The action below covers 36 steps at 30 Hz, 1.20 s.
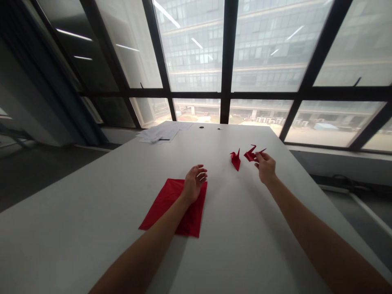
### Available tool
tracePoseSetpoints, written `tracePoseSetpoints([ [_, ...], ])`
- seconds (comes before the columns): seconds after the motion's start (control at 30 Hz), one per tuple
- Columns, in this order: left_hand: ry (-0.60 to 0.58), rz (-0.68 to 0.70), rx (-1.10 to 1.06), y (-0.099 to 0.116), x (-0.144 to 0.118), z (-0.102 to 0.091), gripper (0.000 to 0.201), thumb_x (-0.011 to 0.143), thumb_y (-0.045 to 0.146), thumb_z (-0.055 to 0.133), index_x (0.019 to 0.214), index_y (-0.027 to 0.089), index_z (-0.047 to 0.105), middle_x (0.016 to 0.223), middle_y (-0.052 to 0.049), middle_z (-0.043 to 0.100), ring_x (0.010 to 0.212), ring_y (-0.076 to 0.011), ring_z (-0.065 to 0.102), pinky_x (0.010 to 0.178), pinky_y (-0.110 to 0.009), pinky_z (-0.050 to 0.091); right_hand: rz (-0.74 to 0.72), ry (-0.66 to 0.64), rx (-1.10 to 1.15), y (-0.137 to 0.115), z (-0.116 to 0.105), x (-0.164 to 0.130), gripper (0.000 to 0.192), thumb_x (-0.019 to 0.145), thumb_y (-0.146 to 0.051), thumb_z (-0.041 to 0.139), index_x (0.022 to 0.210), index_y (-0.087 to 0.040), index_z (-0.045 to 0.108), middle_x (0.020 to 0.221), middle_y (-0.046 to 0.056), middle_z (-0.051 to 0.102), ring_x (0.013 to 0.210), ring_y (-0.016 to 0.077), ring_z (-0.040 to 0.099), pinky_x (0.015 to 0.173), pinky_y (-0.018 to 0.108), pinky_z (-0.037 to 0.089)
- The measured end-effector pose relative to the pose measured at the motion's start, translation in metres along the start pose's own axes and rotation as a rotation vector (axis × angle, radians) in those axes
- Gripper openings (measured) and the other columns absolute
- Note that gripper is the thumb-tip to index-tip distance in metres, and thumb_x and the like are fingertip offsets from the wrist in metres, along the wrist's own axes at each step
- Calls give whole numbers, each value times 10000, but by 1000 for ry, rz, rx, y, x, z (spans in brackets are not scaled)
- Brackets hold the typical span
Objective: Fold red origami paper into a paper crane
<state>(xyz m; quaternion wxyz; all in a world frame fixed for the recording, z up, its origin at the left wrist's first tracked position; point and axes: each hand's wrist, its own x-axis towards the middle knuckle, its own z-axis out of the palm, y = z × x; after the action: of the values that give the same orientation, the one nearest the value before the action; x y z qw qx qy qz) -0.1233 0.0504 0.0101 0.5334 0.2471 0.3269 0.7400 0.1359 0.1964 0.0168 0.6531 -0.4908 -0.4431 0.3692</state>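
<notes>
Only the head cam to go on here, so: my right hand [266, 166] is out over the white table [92, 228], pinching a little red paper crane [251, 154] by its tail end, fingers narrow around it, and it looks just off the surface or barely touching. A second folded crane [235, 159] sits right beside it on the table. My left hand [194, 182] hangs loosely open, holding nothing, above the far edge of the flat red paper sheet [174, 208]. A stack of white papers [161, 133] lies well off near the window. Risk as I see it: squeezing too hard would crush the crane's folds, or a sloppy move would bump its neighbour.
</notes>
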Motion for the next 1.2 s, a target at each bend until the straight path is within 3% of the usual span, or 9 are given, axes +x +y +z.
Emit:
tracePoseSetpoints([
  [0.1,-30,169,249,-11,-9,12,165,802,167,742,960,155,698,818,-45,683,676,-117,611,614,-193,453,-12,-243,65,-3,-6,-44,294,722,-450,732,822,-174,712,744,45,714,614,151,600,555,264,462],
  [0.23,-178,189,422,-21,-23,26,396,647,30,820,993,199,735,898,-40,691,726,-132,603,617,-188,443,-177,-533,-27,-6,1,-99,201,746,-388,735,772,-189,737,716,29,701,650,168,587,591,278,465],
  [0.3,-238,187,469,-22,-27,30,329,625,20,831,896,189,753,878,-44,680,729,-135,595,620,-192,447,-235,-610,-11,-10,7,-114,151,762,-354,727,742,-204,727,737,21,687,679,168,588,608,274,473],
  [0.43,-191,290,528,-19,-28,29,87,725,128,796,693,170,727,849,-47,650,757,-144,591,642,-203,468,-188,-543,85,-12,11,-118,165,779,-361,730,731,-207,699,702,12,652,641,155,568,596,276,484],
  [0.7,-92,107,354,-20,-17,19,194,753,266,810,839,129,703,844,-67,717,831,-192,694,858,-343,545,259,-426,519,-3,11,-114,230,717,-348,809,803,-169,693,790,34,709,738,157,661,801,345,564],
  [0.83,-45,67,267,-21,-14,14,208,759,269,805,843,138,666,859,-65,723,837,-177,708,860,-327,549,357,-487,482,-3,13,-118,179,711,-300,787,812,-180,701,796,34,711,774,171,664,741,316,554],
  [0.93,12,119,324,-17,-12,11,192,785,293,778,854,161,656,820,-30,714,775,-146,693,810,-289,546,205,-520,266,-4,13,-123,109,683,-238,760,772,-190,720,783,42,697,786,205,637,725,349,540],
  [1.1,-56,319,671,-12,-18,18,125,770,236,779,853,172,711,806,-26,708,715,-129,633,672,-213,480,-259,-472,138,-16,12,-138,308,673,-103,694,911,-289,754,1043,52,669,1097,282,537,1047,486,409],
  [1.2,-138,313,711,-11,-23,25,102,761,230,785,813,172,719,737,-17,684,657,-125,592,624,-218,446,-331,-582,67,-23,11,-142,275,705,-107,709,898,-297,758,967,54,658,1017,274,549,1059,482,385],
])
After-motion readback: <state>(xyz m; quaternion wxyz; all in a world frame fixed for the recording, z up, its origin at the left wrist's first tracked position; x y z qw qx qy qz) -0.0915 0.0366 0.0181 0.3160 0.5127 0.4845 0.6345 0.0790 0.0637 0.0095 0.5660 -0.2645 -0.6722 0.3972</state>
